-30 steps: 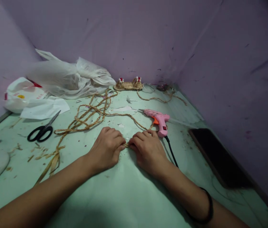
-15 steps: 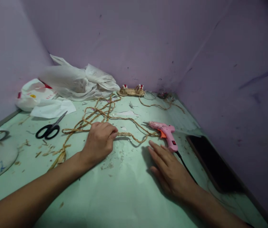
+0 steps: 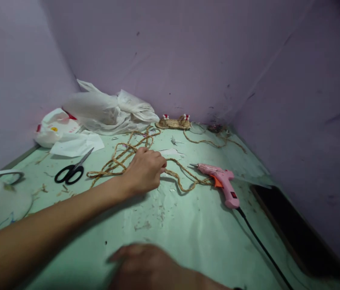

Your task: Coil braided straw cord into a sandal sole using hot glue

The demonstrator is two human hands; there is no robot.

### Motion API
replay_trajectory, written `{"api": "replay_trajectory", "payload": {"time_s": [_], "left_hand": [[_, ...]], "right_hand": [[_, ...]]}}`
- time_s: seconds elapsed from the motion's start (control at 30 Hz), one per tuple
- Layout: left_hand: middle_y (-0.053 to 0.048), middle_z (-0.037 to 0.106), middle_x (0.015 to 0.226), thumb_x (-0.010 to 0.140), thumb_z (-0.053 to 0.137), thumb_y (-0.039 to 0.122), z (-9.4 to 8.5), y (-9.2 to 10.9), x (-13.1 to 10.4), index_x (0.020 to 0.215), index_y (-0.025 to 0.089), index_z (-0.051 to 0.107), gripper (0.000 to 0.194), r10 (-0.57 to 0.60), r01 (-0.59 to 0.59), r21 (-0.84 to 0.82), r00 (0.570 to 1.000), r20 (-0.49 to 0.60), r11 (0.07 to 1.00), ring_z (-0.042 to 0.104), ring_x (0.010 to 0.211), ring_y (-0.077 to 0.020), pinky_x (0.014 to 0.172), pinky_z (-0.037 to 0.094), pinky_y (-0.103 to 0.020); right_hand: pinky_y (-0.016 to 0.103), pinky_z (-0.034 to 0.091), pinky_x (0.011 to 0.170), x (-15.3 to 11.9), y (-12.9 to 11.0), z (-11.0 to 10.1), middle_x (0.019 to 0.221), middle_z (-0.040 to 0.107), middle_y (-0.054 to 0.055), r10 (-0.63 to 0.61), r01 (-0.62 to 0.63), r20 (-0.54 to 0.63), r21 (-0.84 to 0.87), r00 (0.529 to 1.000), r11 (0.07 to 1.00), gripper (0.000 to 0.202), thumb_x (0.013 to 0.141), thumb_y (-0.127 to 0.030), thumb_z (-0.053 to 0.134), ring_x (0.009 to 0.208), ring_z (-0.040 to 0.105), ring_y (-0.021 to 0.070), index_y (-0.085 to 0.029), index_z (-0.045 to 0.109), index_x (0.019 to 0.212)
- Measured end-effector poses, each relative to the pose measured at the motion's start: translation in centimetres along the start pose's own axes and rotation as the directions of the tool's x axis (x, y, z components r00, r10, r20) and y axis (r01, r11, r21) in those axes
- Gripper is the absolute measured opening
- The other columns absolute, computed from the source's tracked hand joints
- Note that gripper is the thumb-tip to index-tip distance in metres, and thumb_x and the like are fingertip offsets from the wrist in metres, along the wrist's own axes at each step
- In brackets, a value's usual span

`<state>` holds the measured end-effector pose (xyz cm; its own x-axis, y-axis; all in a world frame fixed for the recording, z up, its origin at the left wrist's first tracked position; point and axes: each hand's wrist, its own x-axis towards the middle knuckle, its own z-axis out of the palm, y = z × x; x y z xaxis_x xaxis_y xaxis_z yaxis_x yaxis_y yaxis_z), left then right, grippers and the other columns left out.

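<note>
My left hand (image 3: 146, 170) is closed on a braided straw rope (image 3: 176, 179) above the middle of the table. One stretch of the rope runs right from my fingers to the pink glue gun (image 3: 219, 179); the rest lies in loose loops behind and left of the hand. The glue gun rests on its side with its nozzle to the left and its black cord trailing toward me. Low at the front edge of the view is my right hand (image 3: 148, 266), smeared by motion and away from the rope; its fingers cannot be made out clearly.
Black-handled scissors (image 3: 72, 171) lie left of the rope loops. White plastic bags (image 3: 109, 110) and a woven straw piece (image 3: 172, 123) with red-and-white beads stand along the back wall. A dark phone (image 3: 296, 229) lies at the right edge, a white rounded object (image 3: 1, 203) at the left.
My right hand has left its place beside the glue gun and swung down and left, toward me. My left hand keeps its hold on the rope, a little farther right in view. The view has shifted slightly.
</note>
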<state>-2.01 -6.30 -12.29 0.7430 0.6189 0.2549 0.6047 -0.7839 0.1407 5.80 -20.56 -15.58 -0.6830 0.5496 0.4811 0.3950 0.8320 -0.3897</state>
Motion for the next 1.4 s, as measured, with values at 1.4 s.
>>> {"api": "replay_trajectory", "payload": {"time_s": [1.4], "left_hand": [[-0.007,0.064,0.079,0.084,0.050,0.016,3.6,0.0,-4.3,0.080,0.015,0.069,0.019,0.089,-0.127,-0.364,0.989,-0.118,0.923,0.055,0.078,-0.0179,0.075,0.043,-0.034]], "right_hand": [[0.036,0.036,0.075,-4.3,9.3,-5.5,0.091,0.067,0.008,0.386,-0.413,-0.154,-0.244,0.910,0.877,0.016,0.082,-0.018,0.058,0.085,0.056,0.0207,-0.015,0.063,0.097]]}}
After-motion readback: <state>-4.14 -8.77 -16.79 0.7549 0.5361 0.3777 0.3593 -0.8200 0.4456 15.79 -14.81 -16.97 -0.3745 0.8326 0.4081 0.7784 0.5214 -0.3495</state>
